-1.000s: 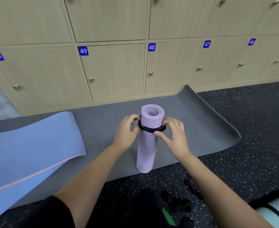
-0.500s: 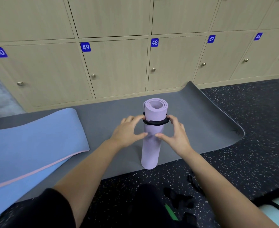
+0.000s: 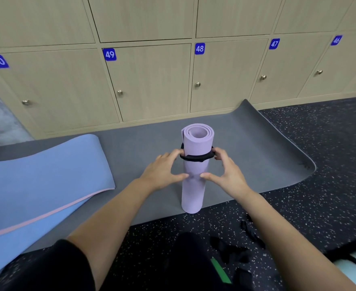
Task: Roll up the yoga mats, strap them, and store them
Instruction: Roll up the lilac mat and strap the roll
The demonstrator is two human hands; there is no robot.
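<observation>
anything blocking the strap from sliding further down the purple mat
Nothing separate does. Under the strap the purple mat is bare to its foot; only the thumbs of the left hand and right hand, whose fingers hold the strap, rest just below it.

You have bright, soft, even light across the whole frame. The locker doors (image 3: 151,85) look flat and matte, and the rolled mat (image 3: 194,185) throws only a faint shadow on the grey mat (image 3: 256,148). The black strap (image 3: 196,158) shows little detail. Your wide lens bows the locker lines toward the edges, and the bottom corners go soft.
</observation>
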